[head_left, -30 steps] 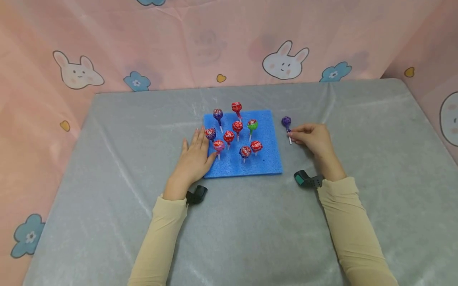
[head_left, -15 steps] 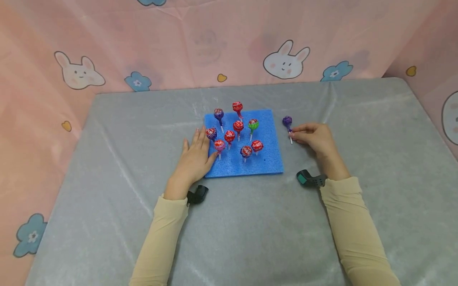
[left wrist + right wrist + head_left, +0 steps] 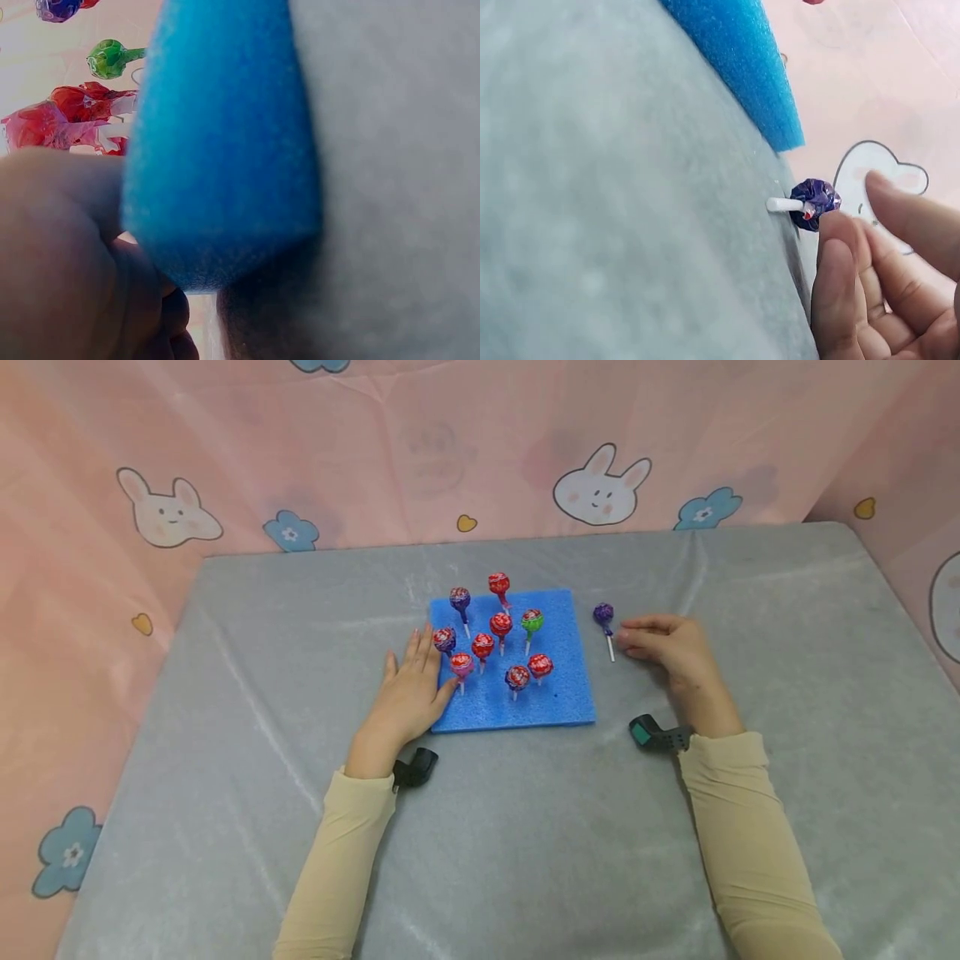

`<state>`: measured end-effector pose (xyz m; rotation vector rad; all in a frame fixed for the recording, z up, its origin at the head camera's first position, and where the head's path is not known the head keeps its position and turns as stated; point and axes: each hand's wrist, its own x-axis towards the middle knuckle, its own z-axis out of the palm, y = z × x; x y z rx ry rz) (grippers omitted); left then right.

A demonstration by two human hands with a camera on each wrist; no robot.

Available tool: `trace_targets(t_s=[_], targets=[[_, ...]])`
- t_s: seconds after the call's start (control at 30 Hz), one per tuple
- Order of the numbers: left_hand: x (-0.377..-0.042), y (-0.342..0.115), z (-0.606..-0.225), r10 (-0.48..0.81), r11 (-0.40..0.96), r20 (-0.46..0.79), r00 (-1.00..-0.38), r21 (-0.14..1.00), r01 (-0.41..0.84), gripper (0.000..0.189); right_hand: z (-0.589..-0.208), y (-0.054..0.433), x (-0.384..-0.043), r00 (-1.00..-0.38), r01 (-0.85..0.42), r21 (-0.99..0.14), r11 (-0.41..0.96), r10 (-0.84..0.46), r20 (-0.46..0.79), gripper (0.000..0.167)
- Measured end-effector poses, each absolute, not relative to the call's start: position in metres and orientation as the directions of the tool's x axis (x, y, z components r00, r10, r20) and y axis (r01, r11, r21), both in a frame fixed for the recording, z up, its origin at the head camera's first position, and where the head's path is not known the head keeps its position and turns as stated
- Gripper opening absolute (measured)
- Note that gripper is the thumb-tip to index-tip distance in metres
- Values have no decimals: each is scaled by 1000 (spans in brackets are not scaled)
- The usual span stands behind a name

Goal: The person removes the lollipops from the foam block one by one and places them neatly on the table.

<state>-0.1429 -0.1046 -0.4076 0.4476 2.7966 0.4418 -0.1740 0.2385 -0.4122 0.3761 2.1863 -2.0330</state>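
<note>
One purple lollipop (image 3: 603, 616) lies beside the empty, loosely bent right hand (image 3: 671, 650); the outstretched left hand (image 3: 405, 693) touches blue foam (image 3: 567, 652).

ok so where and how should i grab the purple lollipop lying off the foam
Probably by its white stick, pinched crosswise from the right. The purple lollipop lies on the grey cloth with its round head toward the far edge, leaving the thin stick exposed on the near side. The right hand is beside it, and the blue foam is to its left.
</note>
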Motion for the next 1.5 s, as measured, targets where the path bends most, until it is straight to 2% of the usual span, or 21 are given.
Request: trace_targets(t_s=[0.2,0.43,0.6,0.8,1.23,1.5], targets=[[-143,-105,-408,342,905,-219,-914,337,259,65,-404,237,-169,-970,239,-964,113,78,-231,29],[-143,-106,-408,346,904,-216,-913,337,263,65,-385,227,-166,-998,48,-988,149,-37,-54,26],[-144,-105,-409,345,906,-217,-913,332,264,66,-374,217,-162,-986,0,-974,226,-161,-37,29],[-145,-105,-410,347,910,-216,-913,315,271,65,-370,203,-158,-946,-86,-967,240,-323,4,27],[-146,-105,-410,354,902,-196,-915,329,278,62,-374,179,-154,-921,-72,-948,309,-384,-56,26],[-146,-105,-409,349,907,-191,-918,316,279,60,-380,177,-154,-885,-65,-950,306,-458,-87,29]])
